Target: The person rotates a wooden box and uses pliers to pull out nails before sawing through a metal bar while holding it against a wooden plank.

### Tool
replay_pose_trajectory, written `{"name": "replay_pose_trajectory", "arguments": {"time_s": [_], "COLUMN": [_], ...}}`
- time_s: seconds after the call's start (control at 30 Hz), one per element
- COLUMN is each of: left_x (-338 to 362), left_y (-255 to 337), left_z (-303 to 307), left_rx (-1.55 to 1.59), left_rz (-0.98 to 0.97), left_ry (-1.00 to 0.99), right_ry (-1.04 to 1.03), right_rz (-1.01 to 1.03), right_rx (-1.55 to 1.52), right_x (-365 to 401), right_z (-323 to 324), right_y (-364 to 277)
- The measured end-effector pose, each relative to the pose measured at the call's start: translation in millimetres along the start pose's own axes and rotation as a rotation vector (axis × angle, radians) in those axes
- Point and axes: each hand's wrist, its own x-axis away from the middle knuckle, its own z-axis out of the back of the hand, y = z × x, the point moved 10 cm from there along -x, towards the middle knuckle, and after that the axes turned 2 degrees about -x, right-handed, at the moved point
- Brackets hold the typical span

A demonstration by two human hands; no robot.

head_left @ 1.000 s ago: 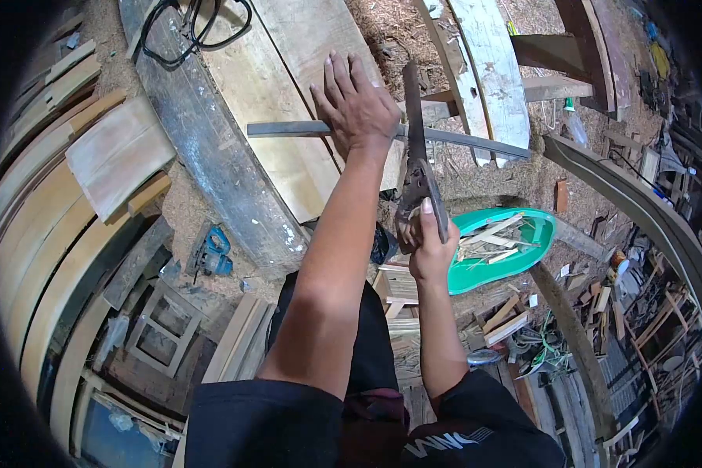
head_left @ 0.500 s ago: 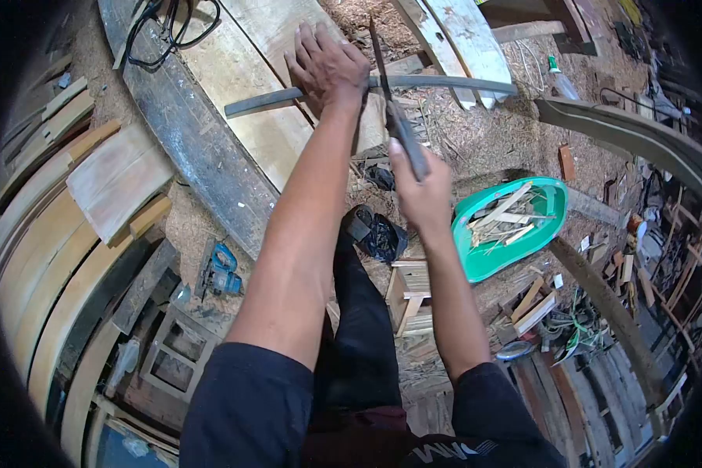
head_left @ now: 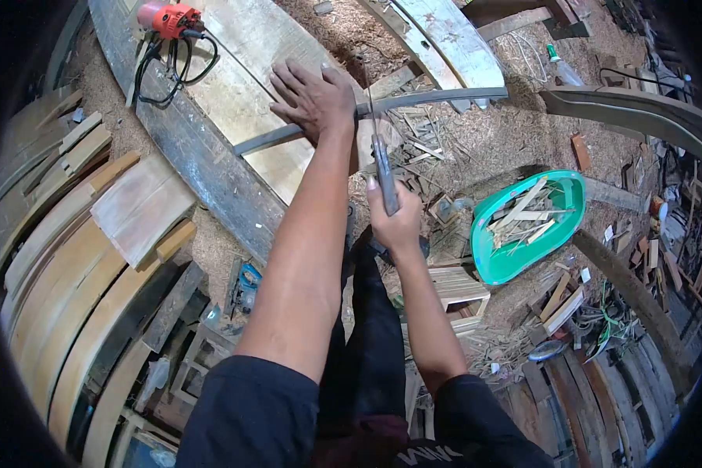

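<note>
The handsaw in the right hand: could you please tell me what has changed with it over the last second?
The handsaw has turned from showing its flat side to standing edge-on, its blade across the curved wooden strip. The right hand keeps its grip on the handle; the left hand still presses the strip onto the plank. The green basin of offcuts stays put.

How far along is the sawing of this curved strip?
Done: wood offcuts lie in the green basin. In hand: the left hand presses the curved strip on a plank; the right hand holds the handsaw across it. Left: the strip looks uncut through.
</note>
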Motion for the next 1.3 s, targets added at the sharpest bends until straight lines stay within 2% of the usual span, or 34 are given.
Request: {"name": "replay_pose_trajectory", "arguments": {"time_s": [0.13,0.17,0.3,0.4,0.43,0.47,0.53,0.63,0.73,0.77,0.87,1.13,1.2,1.3], "left_x": [-5,-5,-3,-7,-8,-8,-10,-8,-7,-7,-6,-4,-3,-3], "left_y": [4,4,7,10,10,9,10,11,11,11,9,6,5,6], "left_z": [2,1,-3,0,1,0,-1,-1,-1,-1,-2,-2,-5,-4], "left_rx": [-0.045,-0.042,-0.095,-0.138,-0.145,-0.156,-0.170,-0.166,-0.156,-0.145,-0.119,-0.018,0.022,-0.001], "left_rz": [0.008,0.010,0.024,0.016,0.015,0.012,0.006,0.008,-0.001,0.003,-0.002,-0.023,-0.023,-0.040], "left_ry": [0.047,0.039,-0.023,-0.043,-0.044,-0.052,-0.067,-0.096,-0.096,-0.083,-0.058,0.033,-0.009,0.032], "right_ry": [0.020,0.033,0.089,0.128,0.128,0.114,0.173,0.295,0.151,0.082,0.029,-0.023,0.003,0.049], "right_rz": [0.103,0.014,-0.028,-0.157,-0.128,-0.107,0.093,0.147,0.098,0.030,0.035,0.151,0.107,0.076], "right_rx": [0.041,0.029,-0.019,-0.178,-0.120,-0.092,-0.008,-0.125,0.057,0.049,0.068,0.093,0.068,0.009], "right_x": [-3,0,3,4,-1,3,8,25,18,23,23,27,42,41], "right_z": [4,6,7,12,18,17,20,47,47,43,31,34,37,32], "right_y": [2,8,-12,16,-2,8,-21,-61,-61,-31,-7,14,19,14]}}
